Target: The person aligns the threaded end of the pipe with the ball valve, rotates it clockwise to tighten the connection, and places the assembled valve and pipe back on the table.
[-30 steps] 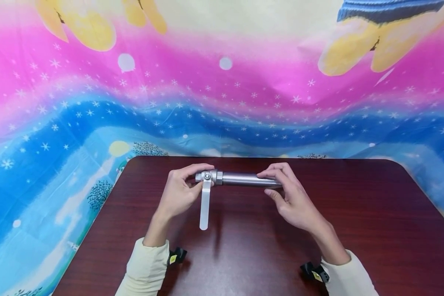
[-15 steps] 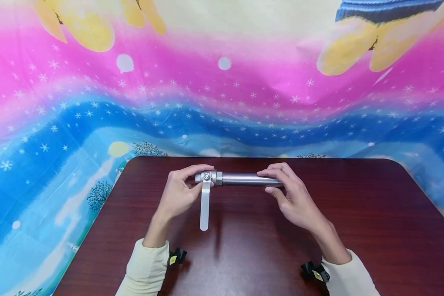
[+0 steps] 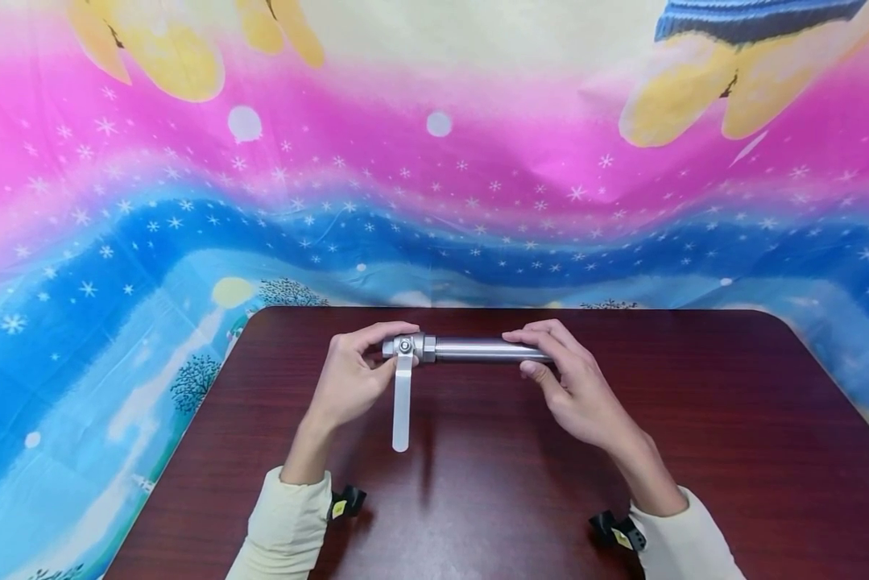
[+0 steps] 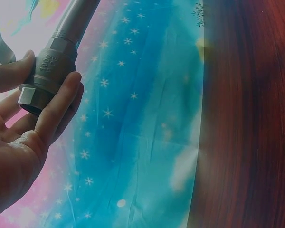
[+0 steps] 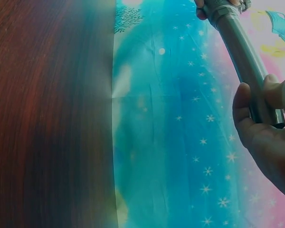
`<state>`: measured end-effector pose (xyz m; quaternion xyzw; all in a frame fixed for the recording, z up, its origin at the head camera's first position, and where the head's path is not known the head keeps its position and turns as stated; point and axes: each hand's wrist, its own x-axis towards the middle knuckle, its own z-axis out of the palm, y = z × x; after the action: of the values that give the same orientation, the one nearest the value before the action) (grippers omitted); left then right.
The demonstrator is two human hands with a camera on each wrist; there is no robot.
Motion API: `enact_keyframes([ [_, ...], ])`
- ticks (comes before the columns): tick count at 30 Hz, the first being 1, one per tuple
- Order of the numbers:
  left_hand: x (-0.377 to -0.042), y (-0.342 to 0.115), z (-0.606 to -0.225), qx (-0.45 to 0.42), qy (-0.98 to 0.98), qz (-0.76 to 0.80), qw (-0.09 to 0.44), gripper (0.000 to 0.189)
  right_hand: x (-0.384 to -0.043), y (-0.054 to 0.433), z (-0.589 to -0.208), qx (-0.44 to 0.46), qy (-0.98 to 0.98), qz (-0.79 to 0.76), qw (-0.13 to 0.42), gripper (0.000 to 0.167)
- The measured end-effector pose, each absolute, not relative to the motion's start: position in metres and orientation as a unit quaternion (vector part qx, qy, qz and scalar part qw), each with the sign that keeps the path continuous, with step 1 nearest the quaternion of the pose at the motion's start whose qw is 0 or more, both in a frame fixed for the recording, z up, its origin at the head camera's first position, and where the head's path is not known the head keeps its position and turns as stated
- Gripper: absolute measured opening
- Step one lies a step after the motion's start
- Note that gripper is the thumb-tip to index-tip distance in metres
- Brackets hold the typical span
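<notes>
Above the table, your left hand pinches the ball valve, lever handle toward you; your right hand grips the steel pipe near its free end. Which step?

– Probably screwing pipe into valve, or backing it out; can't tell which. Next move likely calls for your left hand steady, right turning the pipe, axes in line.

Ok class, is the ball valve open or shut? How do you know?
Probably shut: the ball valve has its lever handle crosswise to the metal pipe in the head view. Its inside is not visible.
</notes>
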<state>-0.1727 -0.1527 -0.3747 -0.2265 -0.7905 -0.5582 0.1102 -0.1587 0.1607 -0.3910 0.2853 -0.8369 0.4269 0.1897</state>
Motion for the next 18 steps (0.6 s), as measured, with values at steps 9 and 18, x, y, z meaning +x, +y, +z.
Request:
enact_keyframes([
  [9,-0.1726,-0.1525,-0.3741,-0.227,-0.799,-0.544,0.119,0.045,-0.1592,0.1589,-0.3923,0.288,-0.833,0.44,0.175,0.048],
  [18,-0.1715,-0.1521,-0.3752,-0.226,-0.796,-0.55,0.112,0.044,-0.1574,0.1572,-0.3922,0.298,-0.827,0.432,0.203,0.053],
])
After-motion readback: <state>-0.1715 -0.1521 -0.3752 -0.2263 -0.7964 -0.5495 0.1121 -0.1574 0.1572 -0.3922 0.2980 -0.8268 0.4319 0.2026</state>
